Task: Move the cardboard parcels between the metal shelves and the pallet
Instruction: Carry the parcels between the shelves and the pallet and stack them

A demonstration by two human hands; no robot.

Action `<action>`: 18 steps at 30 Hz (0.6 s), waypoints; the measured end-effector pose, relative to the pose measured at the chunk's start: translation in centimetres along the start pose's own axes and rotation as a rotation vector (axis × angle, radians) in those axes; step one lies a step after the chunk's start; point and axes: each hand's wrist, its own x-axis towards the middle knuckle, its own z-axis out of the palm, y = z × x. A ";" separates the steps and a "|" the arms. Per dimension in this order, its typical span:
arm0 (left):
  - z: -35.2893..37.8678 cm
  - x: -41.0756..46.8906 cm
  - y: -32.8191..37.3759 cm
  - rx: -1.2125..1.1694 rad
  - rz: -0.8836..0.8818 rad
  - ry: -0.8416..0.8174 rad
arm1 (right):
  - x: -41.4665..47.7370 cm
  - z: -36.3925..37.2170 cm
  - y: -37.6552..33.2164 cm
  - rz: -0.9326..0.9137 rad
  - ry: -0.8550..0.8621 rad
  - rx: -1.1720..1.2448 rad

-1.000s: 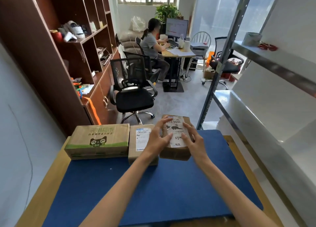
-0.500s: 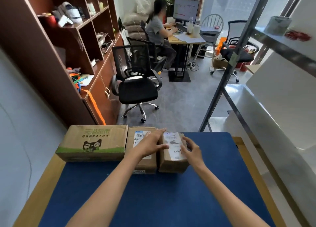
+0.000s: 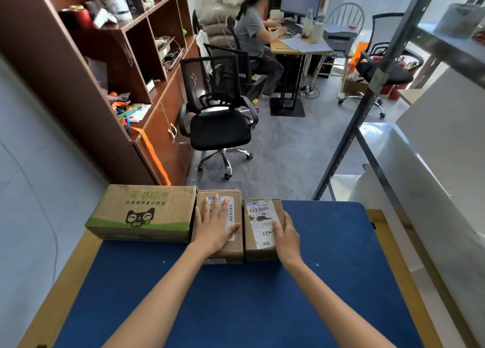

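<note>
Fingers (image 3: pixel 217 203) of your left hand (image 3: pixel 214 227) lay straight and slightly spread, palm down, flat on top of the middle parcel (image 3: pixel 233 249), covering much of its label. Your right hand (image 3: pixel 287 238) gripped the small parcel (image 3: pixel 258 224) from its right side: the thumb lay across the top over the label's edge, and the other fingers curled down the right face. Both forearms reached forward over the blue mat (image 3: pixel 236 300).

A second before, you had held the small parcel up off the mat, tilted, between both hands. By this moment it sat flat on the mat, its left side touching the middle parcel. Half a second before, your left fingers had reached across the seam onto the small parcel; now they lay on the middle one alone.

All three parcels were plain brown cardboard boxes, set in a row along the far edge of the mat. The large parcel (image 3: pixel 141 211) on the left was wide and low, printed with a green band and a black cat face. The other two were narrower, each with a white barcode label on top; the small one's label also bore handwriting. The mat looked smooth, with rounded corners, and covered a pale wooden pallet (image 3: pixel 68 274). A grey perforated metal upright (image 3: pixel 367 95) of the shelves rose at the right.
</note>
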 end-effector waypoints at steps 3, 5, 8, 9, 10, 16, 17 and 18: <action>0.1 -0.1 0.0 0.028 -0.004 0.012 | 2.1 0.7 1.0 -0.027 0.006 -0.051; 0.1 -0.1 -0.2 0.035 -0.004 0.013 | 3.2 1.0 1.5 -0.046 0.009 -0.075; -0.1 0.0 -0.1 0.027 0.000 0.004 | 2.7 0.9 0.4 -0.052 0.006 -0.123; -0.1 0.0 0.0 0.028 0.002 0.003 | 2.6 0.9 0.2 -0.053 -0.001 -0.147; -0.2 -0.1 0.0 0.030 0.002 0.004 | 2.6 0.8 0.0 -0.055 -0.007 -0.164; -0.5 -0.3 0.0 0.002 -0.002 -0.015 | 2.5 -0.1 0.1 -0.102 -0.071 -0.246; -0.7 -0.5 0.1 -0.019 0.007 -0.003 | 2.4 -0.6 -0.2 -0.148 -0.054 -0.256; -1.0 -0.7 0.2 -0.039 0.024 0.016 | 2.2 -1.1 -0.4 -0.207 -0.029 -0.259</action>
